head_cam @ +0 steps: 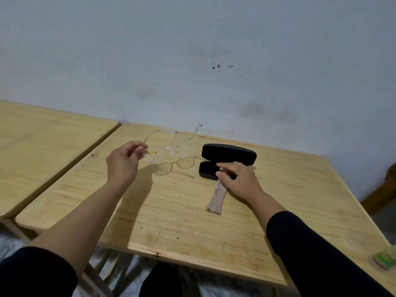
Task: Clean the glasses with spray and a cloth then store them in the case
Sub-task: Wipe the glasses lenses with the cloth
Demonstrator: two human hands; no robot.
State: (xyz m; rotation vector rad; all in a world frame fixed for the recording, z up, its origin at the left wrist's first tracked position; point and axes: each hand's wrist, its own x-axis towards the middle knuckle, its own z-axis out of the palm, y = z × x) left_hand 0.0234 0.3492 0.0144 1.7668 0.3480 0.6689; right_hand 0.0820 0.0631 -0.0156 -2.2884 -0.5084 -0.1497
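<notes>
Clearly the cleaning has barely begun: the left hand [124, 159] pinches the clear glasses [167, 146] by one temple, holding them above the counter [171, 211], orange specks on both lenses. The right hand [235, 179] pinches the beige cloth [216, 200] just beside the open black case [227, 161]. No spray bottle is in view. Next, I judge, the cloth must meet the lenses. The frame's long axis runs left to right, temples pointing toward the wall.

Bare table [171, 221] near edge, open case [227, 159] and cloth [217, 198] blocking right, wall [192, 61] behind
</notes>
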